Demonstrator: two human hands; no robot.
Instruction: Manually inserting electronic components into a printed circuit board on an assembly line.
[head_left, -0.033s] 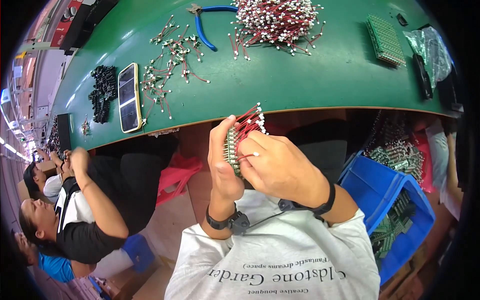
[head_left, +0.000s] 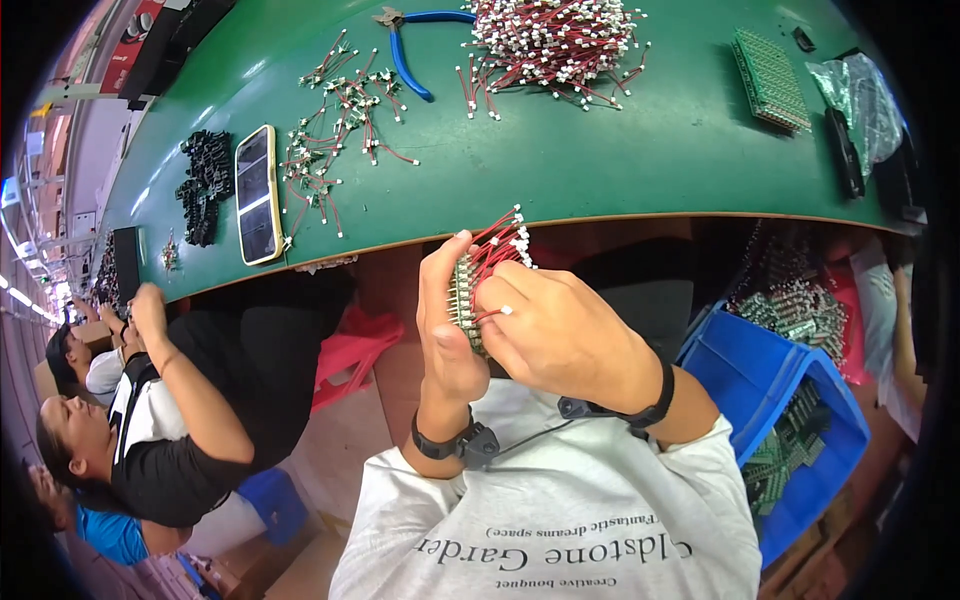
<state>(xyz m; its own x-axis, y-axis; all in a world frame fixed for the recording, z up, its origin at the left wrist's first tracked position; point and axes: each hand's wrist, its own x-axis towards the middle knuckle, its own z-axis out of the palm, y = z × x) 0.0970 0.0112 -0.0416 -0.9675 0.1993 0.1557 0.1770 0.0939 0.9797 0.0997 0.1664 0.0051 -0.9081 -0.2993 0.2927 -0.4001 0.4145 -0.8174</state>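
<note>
My left hand [head_left: 449, 330] is wrapped round a narrow green circuit board panel [head_left: 462, 296], held upright just off the table's near edge. Red cables with white plugs [head_left: 515, 236] fan out from the panel's upper part. Over the panel's near side, my right hand [head_left: 560, 325] has its fingers pinched on a red cable [head_left: 490, 315], whose white plug pokes out beside the knuckles. The fingertips and the point where this cable meets the panel are hidden behind the hand.
On the green table [head_left: 450, 170] lie a heap of red cables [head_left: 555, 45], blue-handled cutters [head_left: 405, 65], loose cabled boards [head_left: 350, 105], a phone [head_left: 258, 195], black parts [head_left: 205, 185] and stacked green panels [head_left: 770, 80]. A blue bin [head_left: 760, 370] holds boards at my right. A co-worker [head_left: 170, 430] sits left.
Both my hands keep nearly the same place; the pinched cable's white plug has shifted very slightly. The co-worker's raised hand at the left has moved a little.
</note>
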